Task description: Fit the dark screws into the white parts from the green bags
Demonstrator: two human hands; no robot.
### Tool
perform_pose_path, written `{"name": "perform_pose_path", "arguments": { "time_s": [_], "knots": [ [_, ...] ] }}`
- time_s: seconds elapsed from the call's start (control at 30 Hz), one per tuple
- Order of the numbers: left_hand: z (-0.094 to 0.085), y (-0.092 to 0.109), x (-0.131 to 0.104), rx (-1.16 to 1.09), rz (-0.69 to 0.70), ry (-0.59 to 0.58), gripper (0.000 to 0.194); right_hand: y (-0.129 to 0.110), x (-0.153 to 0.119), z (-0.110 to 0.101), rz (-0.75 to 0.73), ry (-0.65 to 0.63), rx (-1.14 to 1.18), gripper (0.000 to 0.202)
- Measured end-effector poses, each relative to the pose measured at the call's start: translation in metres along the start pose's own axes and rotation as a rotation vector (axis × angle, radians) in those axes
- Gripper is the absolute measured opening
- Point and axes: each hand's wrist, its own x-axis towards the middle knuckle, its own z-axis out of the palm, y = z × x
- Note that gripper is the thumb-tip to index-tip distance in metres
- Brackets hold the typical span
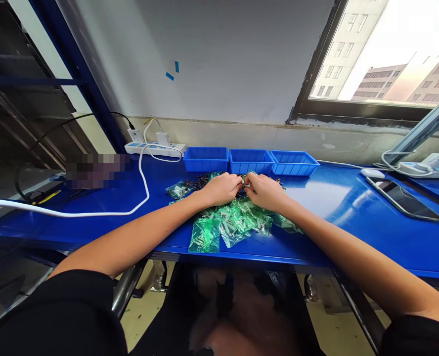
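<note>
Both hands meet above a heap of small clear-and-green plastic bags on the blue table. My left hand is closed, its fingertips pinched together at the middle of the heap. Facing it, my right hand is also closed, with thumb and forefinger curled towards the left fingertips. Something small shows between them, too small to name. Small white pieces show inside several bags. Dark, thin, screw-like pieces lie behind my left hand, partly hidden by it.
Three blue plastic bins stand in a row behind the heap. A power strip with a white cable is at the left. On the right lie a phone and another power strip, near a metal post.
</note>
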Motion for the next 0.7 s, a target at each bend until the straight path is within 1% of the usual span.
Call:
{"name": "perform_pose_path", "arguments": {
  "time_s": [0.23, 0.37, 0.57, 0.7],
  "knots": [
    [0.0003, -0.0006, 0.0, -0.025, -0.017, -0.006, 0.03, -0.0002, -0.0005, -0.0017, 0.005, -0.014, 0.009, 0.015],
    [0.0008, -0.0009, 0.0002, -0.015, -0.012, 0.01, 0.03, -0.0001, -0.0006, -0.0019, 0.005, -0.015, 0.007, 0.015],
    [0.0012, -0.0001, -0.0002, 0.02, 0.0, -0.014, 0.031, -0.0003, -0.0002, -0.0026, 0.009, -0.026, 0.004, 0.015],
    [0.0016, -0.001, 0.0, 0.011, -0.005, -0.001, 0.031, 0.0003, 0.0002, -0.0019, 0.0, -0.014, 0.007, 0.013]
  ]
}}
